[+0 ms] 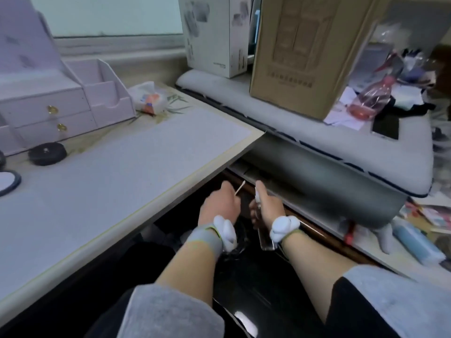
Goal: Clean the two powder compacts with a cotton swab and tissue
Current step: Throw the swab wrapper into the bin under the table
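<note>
The left hand [219, 206] is pinching a cotton swab [240, 189] in curled fingers, its tip pointing up toward one o'clock. Just beside it, at three o'clock, the right hand [267, 208] is wrapping its fingers round a clear bottle [265, 237] with a white top, one finger lying straight along that top. The bottle's base is sticking out below the wrist. Both hands are hovering low, beyond the front edge of the desk [122, 172] and over a dark floor. Each wrist is wearing a band with a white device [224, 229].

From the hands, at ten o'clock and well apart, a closed black compact [47, 153] is lying on the desk. An open compact [8, 182] is sitting at nine o'clock, cut off by the left edge of the view, its pale round inside facing up. A tissue pack [149, 100] is resting at eleven o'clock beside a lilac drawer organizer [61, 98].

At one o'clock a grey padded surface [317, 132] is carrying a cardboard box [305, 52], a white box [214, 35] and a pink bottle [371, 98] lying on its side.
</note>
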The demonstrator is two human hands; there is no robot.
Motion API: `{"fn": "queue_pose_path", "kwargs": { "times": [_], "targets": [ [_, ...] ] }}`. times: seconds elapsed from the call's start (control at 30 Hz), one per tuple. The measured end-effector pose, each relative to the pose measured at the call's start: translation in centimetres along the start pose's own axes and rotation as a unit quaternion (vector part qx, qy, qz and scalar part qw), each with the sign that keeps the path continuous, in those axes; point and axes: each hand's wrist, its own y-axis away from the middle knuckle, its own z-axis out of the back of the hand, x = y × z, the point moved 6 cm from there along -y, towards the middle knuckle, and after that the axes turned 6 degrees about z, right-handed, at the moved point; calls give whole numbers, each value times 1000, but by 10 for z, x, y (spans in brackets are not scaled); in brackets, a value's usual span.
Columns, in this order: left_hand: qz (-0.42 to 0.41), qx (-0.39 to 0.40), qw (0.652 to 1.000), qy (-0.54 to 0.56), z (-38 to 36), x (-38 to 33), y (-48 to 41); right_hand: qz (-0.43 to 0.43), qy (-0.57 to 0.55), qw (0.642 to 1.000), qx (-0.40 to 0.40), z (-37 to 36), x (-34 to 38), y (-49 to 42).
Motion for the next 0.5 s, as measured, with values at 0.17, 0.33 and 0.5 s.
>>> {"fn": "queue_pose_path", "kwargs": {
  "times": [0.17,0.33,0.5],
  "targets": [
    [100,69,992,-30,-62,76,-1,-86,17,996,32,-14,-72,5],
    [129,102,986,-41,-85,103,-21,-139,9,989,53,-32,-98,-3],
    [158,119,978,-73,-102,117,-44,-174,-2,983,63,-43,-111,-33]
  ]
}}
